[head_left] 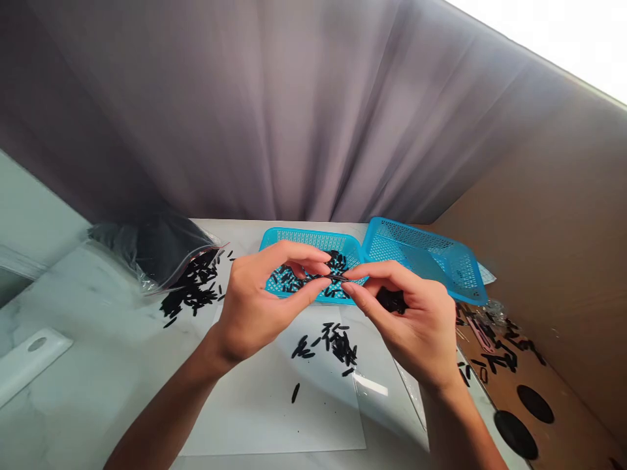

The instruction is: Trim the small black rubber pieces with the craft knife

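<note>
My left hand (274,287) and my right hand (409,313) meet above the left blue basket (313,233). Thumb and forefinger of each pinch a slim, dark, elongated piece (337,278) between them; its exact kind is too small to tell. Something black (392,300) shows beneath the curled fingers of my right hand, and I cannot tell whether they hold it. Many small black oblong pieces (337,261) lie in the basket, partly hidden by my hands. Below, more black oblong pieces (337,343) are scattered on a white sheet (274,405).
At left, a clear zip bag (157,251) spills black pieces (196,287) onto the marbled table. A second blue basket (421,225) stands right of the first. Far right are dark discs (516,434), a pink item (481,334) and loose black bits. A white handle-like object (36,365) lies left.
</note>
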`<state>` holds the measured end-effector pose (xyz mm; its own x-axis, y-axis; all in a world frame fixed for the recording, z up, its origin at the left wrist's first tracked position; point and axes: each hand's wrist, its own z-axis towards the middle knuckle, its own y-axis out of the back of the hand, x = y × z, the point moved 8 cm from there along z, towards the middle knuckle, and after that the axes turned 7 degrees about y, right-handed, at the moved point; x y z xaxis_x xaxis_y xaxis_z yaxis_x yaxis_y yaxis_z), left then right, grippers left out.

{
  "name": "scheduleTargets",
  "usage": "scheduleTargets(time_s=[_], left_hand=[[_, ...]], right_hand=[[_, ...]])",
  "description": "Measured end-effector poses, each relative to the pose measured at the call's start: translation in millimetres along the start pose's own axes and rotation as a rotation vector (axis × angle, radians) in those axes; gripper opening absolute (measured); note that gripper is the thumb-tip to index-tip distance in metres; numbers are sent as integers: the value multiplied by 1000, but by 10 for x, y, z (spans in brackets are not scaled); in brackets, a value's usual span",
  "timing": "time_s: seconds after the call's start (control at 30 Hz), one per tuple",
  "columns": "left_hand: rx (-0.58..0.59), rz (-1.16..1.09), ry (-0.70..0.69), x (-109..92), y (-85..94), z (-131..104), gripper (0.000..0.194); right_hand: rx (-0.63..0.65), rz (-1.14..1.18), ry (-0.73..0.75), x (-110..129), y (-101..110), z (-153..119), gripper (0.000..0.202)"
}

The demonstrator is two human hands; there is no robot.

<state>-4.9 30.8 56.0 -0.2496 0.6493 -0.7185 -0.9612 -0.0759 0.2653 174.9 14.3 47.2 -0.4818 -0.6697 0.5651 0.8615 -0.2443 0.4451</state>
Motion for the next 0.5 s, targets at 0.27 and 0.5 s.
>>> scheduleTargets(time_s=[0.27, 0.5], left_hand=[[12, 10, -12, -18, -6, 6, 27], [-6, -9, -31, -72, 12, -21, 28]], right_hand=[[1, -9, 23, 14, 11, -19, 15], [-3, 2, 16, 9, 17, -21, 14]])
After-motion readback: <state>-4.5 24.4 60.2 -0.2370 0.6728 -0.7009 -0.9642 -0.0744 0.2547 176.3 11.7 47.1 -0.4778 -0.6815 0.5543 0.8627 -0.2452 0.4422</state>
